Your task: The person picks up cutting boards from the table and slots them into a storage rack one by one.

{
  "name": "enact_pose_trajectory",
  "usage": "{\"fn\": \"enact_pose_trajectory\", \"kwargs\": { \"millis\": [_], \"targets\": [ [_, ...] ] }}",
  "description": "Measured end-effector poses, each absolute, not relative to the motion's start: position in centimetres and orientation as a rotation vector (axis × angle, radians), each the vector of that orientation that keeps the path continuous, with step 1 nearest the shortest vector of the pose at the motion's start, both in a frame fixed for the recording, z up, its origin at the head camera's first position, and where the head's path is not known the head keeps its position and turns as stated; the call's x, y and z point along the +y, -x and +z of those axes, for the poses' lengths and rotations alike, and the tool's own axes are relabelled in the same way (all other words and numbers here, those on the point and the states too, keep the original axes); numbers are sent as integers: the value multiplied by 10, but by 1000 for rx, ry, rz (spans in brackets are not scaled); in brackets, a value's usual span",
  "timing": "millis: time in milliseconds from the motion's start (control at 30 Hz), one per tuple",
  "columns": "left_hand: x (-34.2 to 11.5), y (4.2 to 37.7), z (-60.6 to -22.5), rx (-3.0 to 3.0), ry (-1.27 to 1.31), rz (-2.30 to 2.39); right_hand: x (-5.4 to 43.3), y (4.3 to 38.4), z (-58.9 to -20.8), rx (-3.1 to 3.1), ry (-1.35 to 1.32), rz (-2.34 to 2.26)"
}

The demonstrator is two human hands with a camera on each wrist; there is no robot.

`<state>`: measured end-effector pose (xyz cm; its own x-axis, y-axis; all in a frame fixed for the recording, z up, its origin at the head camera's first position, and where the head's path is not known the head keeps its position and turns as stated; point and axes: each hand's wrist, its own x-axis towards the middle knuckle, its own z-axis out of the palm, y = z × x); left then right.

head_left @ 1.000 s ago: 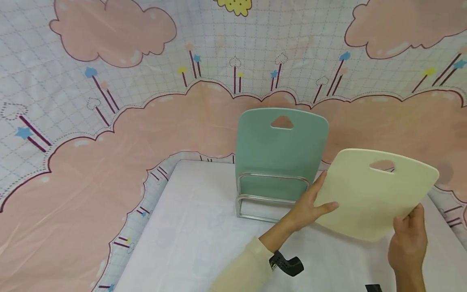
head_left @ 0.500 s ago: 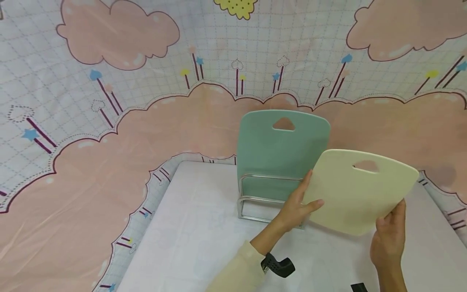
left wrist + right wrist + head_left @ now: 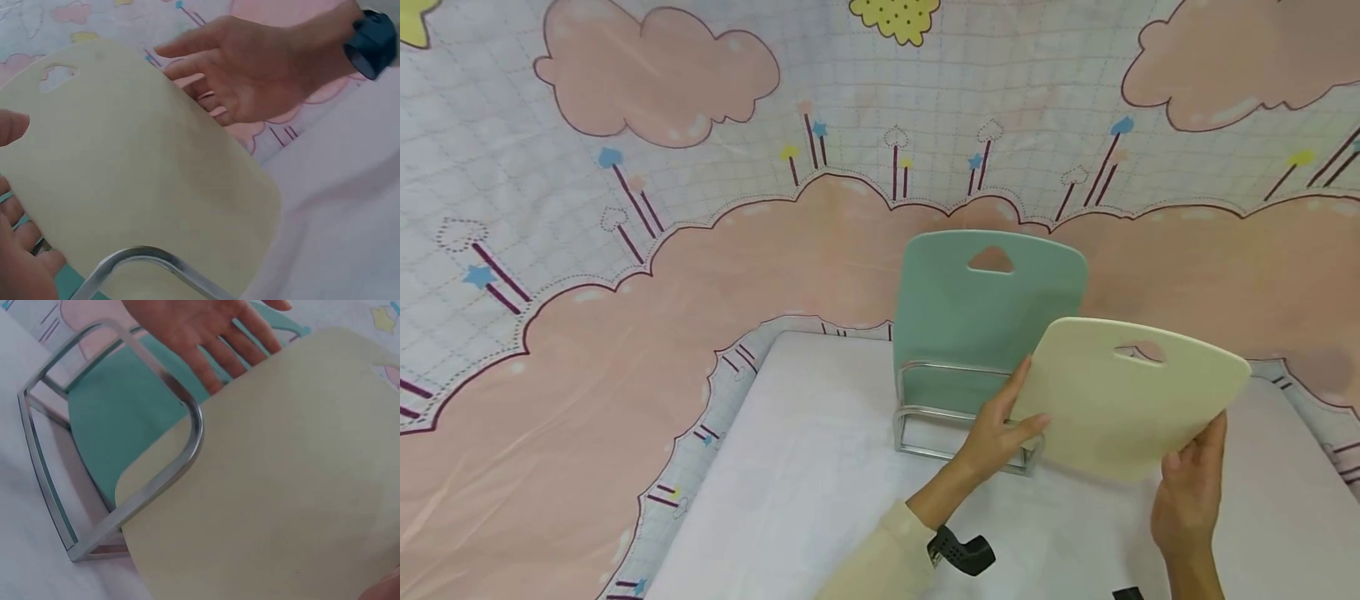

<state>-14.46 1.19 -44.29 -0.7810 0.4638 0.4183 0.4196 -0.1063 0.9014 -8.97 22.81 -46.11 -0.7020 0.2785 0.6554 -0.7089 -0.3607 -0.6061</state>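
Observation:
A pale yellow cutting board [image 3: 1127, 408], tilted, is held up between both hands at the right. My left hand [image 3: 992, 433] grips its left edge, thumb on the front face and fingers behind. At the lower right edge, my right hand [image 3: 1191, 492] holds it, fingers passing behind the board. A green cutting board [image 3: 970, 308] stands upright in a metal wire rack [image 3: 936, 411] just left of it. The yellow board overlaps the green board's right side in the head view. In both wrist views a bent bar of the rack [image 3: 194, 425] crosses in front of the yellow board's lower part.
The rack stands on a white-covered table [image 3: 790, 467]. Behind the table hangs a cloth [image 3: 760, 267] printed with pink clouds and stars. A black wrist camera [image 3: 962, 552] is strapped on the left wrist, below the sleeve's cuff.
Both hands have carried the yellow cutting board leftward, close to the rack, and it covers more of the green board's right side. The head view has shifted slightly. The rack stays put.

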Motion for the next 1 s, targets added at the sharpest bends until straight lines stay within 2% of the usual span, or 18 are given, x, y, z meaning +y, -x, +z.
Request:
{"fn": "enact_pose_trajectory", "kwargs": {
  "millis": [267,633,1000],
  "targets": [
    [3,142,-445,2184,-1075,2009,225,90,-458,-1336,-641,2099],
    [-24,151,-440,1980,-1128,2060,217,84,-459,-1569,-456,2070],
    [-43,153,-443,2004,-1124,2072,208,87,-457,-1698,-496,2053]
  ]
}}
